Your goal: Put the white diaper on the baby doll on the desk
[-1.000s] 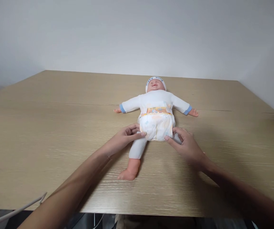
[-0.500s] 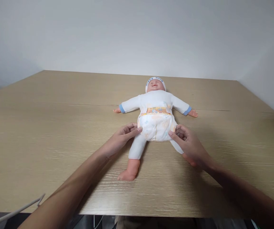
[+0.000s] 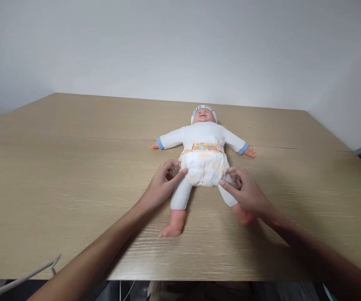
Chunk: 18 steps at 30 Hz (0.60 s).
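A baby doll (image 3: pixel 203 129) in white clothes with blue cuffs lies on its back, arms spread, its feet toward me. Round its hips sits a white diaper (image 3: pixel 203 167) with an orange patterned waistband. My left hand (image 3: pixel 166 179) is at the diaper's left leg edge, thumb in front and fingers curled at the side, pinching the edge. At the right leg edge my right hand (image 3: pixel 243 188) does the same, its thumb low on the diaper and its fingers beside the hip. The right hand partly covers the doll's right-side leg.
The doll lies on a wide wooden table (image 3: pixel 73 179) with a seam running across it. Behind stands a pale wall (image 3: pixel 180 50). A white cable (image 3: pixel 26 276) juts over the front edge at lower left, near my left forearm.
The view has shifted slightly. My right thumb has slid lower along the diaper's leg edge, and the fingers of both hands have spread a little. The doll's right-side foot shows more.
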Tool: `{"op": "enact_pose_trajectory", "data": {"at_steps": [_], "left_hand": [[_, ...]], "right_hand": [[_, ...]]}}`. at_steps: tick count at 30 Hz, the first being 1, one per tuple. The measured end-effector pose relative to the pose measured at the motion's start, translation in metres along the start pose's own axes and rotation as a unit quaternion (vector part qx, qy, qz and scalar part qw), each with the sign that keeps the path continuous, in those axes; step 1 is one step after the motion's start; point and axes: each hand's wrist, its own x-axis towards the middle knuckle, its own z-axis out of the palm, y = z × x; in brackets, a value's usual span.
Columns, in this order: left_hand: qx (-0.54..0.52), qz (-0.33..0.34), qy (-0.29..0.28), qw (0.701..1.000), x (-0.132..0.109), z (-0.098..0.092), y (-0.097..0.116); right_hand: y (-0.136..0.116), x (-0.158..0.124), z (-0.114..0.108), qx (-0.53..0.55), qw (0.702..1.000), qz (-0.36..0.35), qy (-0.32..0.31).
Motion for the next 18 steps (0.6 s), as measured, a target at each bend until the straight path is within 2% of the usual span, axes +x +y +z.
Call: {"op": "enact_pose_trajectory", "data": {"at_steps": [3, 5, 7, 9, 11, 12, 15, 18], "left_hand": [[0.051, 0.045, 0.071, 0.995, -0.004, 0.004, -0.006], [0.080, 0.098, 0.077, 0.989, -0.008, 0.005, -0.006], [0.108, 0.143, 0.032, 0.983, -0.014, 0.005, -0.003], [0.137, 0.157, -0.018, 0.978, -0.020, 0.001, 0.001], [0.167, 0.150, -0.032, 0.974, -0.025, -0.007, 0.006], [0.179, 0.145, -0.024, 0.973, -0.026, -0.012, 0.007], [0.200, 0.111, 0.019, 0.973, -0.017, -0.027, 0.008], [0.218, 0.088, 0.083, 0.968, 0.016, -0.037, 0.000]], "right_hand": [[0.000, -0.008, -0.008, -0.042, 0.997, -0.041, 0.049], [-0.003, -0.011, -0.010, -0.074, 0.988, -0.110, 0.082], [-0.008, -0.014, -0.011, -0.097, 0.978, -0.180, 0.051], [-0.011, -0.016, -0.011, -0.107, 0.970, -0.219, -0.019], [-0.011, -0.016, -0.013, -0.113, 0.964, -0.233, -0.063], [-0.009, -0.014, -0.015, -0.115, 0.962, -0.239, -0.064], [0.003, 0.007, -0.027, -0.126, 0.961, -0.246, 0.004], [0.019, 0.052, -0.038, -0.153, 0.955, -0.230, 0.105]]}}
